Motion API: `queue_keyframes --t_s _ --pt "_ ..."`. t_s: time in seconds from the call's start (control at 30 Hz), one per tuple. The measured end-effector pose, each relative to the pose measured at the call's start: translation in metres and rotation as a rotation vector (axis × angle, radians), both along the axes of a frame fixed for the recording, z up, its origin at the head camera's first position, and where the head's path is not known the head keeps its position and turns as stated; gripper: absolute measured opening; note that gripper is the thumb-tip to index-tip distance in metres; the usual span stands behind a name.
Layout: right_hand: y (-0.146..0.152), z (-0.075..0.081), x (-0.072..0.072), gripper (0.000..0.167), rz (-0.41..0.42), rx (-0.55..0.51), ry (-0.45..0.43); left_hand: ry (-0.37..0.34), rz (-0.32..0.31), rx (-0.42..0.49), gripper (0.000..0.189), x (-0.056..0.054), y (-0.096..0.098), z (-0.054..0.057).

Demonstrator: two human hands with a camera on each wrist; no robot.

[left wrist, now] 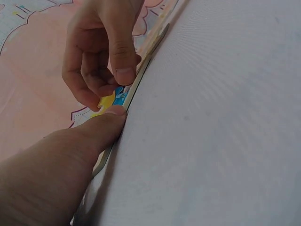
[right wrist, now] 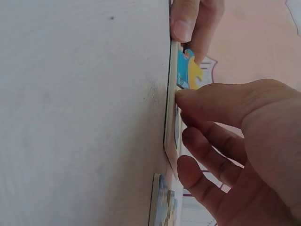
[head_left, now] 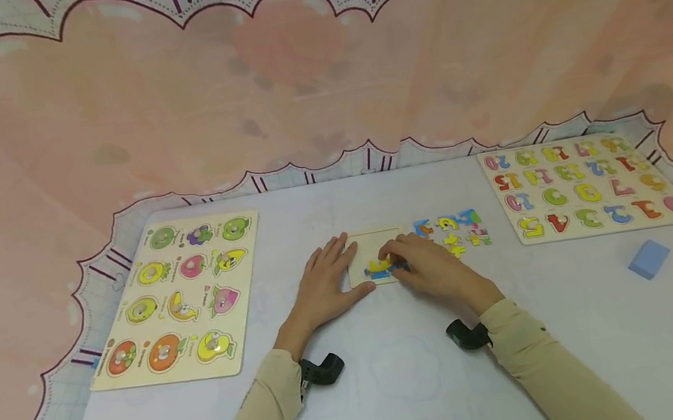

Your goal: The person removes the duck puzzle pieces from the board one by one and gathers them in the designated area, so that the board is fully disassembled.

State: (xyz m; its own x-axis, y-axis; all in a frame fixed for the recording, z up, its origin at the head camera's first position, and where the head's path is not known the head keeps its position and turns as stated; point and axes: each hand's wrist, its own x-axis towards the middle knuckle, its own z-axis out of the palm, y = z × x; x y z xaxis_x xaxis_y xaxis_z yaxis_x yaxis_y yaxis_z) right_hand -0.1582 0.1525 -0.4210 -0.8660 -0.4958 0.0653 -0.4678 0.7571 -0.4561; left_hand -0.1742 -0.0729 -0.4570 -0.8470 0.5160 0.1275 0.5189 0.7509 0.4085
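A small wooden puzzle tray [head_left: 369, 242] lies in front of me with yellow and blue jigsaw pieces [head_left: 376, 269] along its near side. My left hand [head_left: 325, 279] rests at the tray's left end with its fingers extended, the thumb at the near edge. At the tray's near right part, my right hand [head_left: 436, 266] pinches a puzzle piece between thumb and curled fingers; most of that piece is hidden. The right wrist view shows the right thumb [right wrist: 207, 100] at the tray's edge, beside a blue and yellow piece [right wrist: 187, 68].
Right of the tray lie loose jigsaw pieces [head_left: 451, 239] on a picture board. A fruit puzzle board [head_left: 176, 265] is at the left, a number puzzle board [head_left: 574, 207] at the back right. Near that sits a blue block [head_left: 650, 259]. The table [head_left: 398, 391] is white.
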Motion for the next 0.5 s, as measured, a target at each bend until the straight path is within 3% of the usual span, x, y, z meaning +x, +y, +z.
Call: queue_keyframes --t_s 0.5 --pt "0.0005 0.0044 0.0020 0.024 -0.023 -0.094 -0.049 0.002 0.013 -0.026 0.079 0.0009 0.0016 0.0020"
